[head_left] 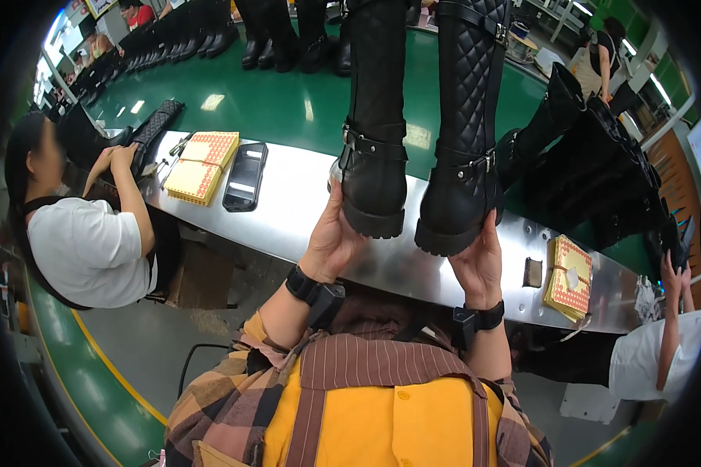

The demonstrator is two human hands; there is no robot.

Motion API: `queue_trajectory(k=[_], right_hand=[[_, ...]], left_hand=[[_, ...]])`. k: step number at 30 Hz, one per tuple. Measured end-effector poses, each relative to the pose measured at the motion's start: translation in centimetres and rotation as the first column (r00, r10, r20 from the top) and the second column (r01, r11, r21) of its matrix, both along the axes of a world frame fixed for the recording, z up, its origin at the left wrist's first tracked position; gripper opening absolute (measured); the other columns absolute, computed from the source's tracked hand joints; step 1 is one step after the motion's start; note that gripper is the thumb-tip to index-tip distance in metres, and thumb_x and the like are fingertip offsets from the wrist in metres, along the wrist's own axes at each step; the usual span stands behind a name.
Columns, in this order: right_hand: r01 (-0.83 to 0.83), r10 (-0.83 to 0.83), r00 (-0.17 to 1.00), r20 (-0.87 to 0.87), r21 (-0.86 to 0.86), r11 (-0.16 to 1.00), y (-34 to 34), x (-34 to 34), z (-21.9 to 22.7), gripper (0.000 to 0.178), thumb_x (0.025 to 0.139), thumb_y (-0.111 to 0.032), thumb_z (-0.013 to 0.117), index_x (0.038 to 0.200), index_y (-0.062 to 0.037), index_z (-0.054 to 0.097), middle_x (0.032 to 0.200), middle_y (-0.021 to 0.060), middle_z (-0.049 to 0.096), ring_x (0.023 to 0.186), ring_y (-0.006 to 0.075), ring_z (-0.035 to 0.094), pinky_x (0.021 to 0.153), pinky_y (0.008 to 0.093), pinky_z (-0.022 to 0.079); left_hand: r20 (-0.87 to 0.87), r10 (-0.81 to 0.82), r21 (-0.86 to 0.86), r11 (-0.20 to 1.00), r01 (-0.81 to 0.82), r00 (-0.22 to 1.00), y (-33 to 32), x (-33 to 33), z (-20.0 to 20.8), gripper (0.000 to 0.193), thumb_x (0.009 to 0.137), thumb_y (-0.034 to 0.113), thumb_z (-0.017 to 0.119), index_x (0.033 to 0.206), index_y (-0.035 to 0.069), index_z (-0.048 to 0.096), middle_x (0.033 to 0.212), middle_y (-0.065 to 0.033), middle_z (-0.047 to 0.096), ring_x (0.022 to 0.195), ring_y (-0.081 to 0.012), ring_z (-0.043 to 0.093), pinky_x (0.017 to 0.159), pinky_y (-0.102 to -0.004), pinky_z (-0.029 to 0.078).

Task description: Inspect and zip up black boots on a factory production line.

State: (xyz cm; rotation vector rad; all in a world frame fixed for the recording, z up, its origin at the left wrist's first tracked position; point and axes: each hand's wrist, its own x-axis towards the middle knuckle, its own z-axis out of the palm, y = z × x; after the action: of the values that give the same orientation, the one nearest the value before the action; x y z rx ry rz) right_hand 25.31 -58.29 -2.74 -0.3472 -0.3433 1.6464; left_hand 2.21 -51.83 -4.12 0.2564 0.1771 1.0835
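Two tall black boots are held up side by side before me, heels facing me. My left hand (336, 237) grips the left boot (375, 183) low at its foot, thumb up along the side and fingers beneath the sole. In the same way my right hand (478, 261) grips the right boot (457, 191) near its heel. Buckled straps cross both ankles, and the right shaft shows quilting. Their tops run out of view at the upper edge. The boots hide most of my fingers.
A metal ledge (288, 183) edges the green conveyor (304, 101). Banded yellow card stacks (201, 167) and a black tray (245, 177) lie left; another card stack (568, 276) and a dark block (533, 272) lie right. More boots (600, 156) stand right. Co-workers sit on both sides.
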Motion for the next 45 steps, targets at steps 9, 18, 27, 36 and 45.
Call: queue_trajectory(k=[9,18,27,36,45], right_hand=[[0.083,-0.082,0.996,0.023,-0.073,0.994,0.0,-1.1,0.7,0.052,0.100,-0.041,0.047,0.142,-0.0107,0.041,0.143,0.0106,0.048,0.131,0.0274,0.047,0.111,0.0478,0.037],[0.064,-0.063,0.998,0.033,-0.033,0.997,0.6,-0.9,0.1,0.054,0.100,-0.042,0.046,0.143,-0.0104,0.040,0.144,0.0120,0.046,0.133,0.0284,0.045,0.112,0.0481,0.035],[0.102,-0.100,0.988,0.119,-0.015,0.995,0.1,-1.3,-0.5,0.059,0.100,-0.046,0.045,0.145,-0.0099,0.036,0.148,0.0106,0.042,0.136,0.0299,0.041,0.114,0.0489,0.031],[0.160,-0.154,0.976,0.155,-0.025,0.987,0.2,-1.4,-0.1,0.058,0.099,-0.044,0.046,0.145,-0.0092,0.036,0.146,0.0103,0.044,0.134,0.0293,0.042,0.112,0.0482,0.033],[0.031,-0.144,0.668,0.730,0.166,0.986,0.2,-0.5,-1.9,0.088,0.088,-0.050,0.066,0.150,-0.0034,0.024,0.142,0.0116,0.043,0.133,0.0260,0.041,0.110,0.0399,0.032]], left_hand=[[-0.104,0.022,-0.003,1.000,-0.023,0.994,-0.6,-0.4,0.0,0.060,0.097,0.052,0.044,0.140,0.009,0.042,0.137,-0.0113,0.052,0.125,-0.0252,0.053,0.106,-0.0439,0.044],[-0.152,0.021,0.083,0.997,-0.008,0.988,-0.1,0.2,0.0,0.063,0.098,0.052,0.043,0.143,0.009,0.037,0.141,-0.0079,0.050,0.129,-0.0232,0.049,0.107,-0.0414,0.041],[-0.160,0.022,0.027,0.999,-0.018,0.987,-0.6,-0.1,-0.8,0.067,0.096,0.051,0.049,0.145,0.009,0.034,0.144,-0.0079,0.046,0.132,-0.0239,0.046,0.110,-0.0431,0.036],[-0.190,0.087,0.023,0.996,-0.084,0.978,0.0,0.1,-1.2,0.065,0.094,0.048,0.053,0.143,0.009,0.036,0.142,-0.0075,0.049,0.130,-0.0243,0.048,0.108,-0.0434,0.039],[0.496,-0.412,0.129,0.905,0.404,0.764,-0.7,0.5,-1.0,0.063,0.099,0.050,0.043,0.142,0.005,0.042,0.139,-0.0158,0.051,0.127,-0.0264,0.051,0.113,-0.0403,0.035]])
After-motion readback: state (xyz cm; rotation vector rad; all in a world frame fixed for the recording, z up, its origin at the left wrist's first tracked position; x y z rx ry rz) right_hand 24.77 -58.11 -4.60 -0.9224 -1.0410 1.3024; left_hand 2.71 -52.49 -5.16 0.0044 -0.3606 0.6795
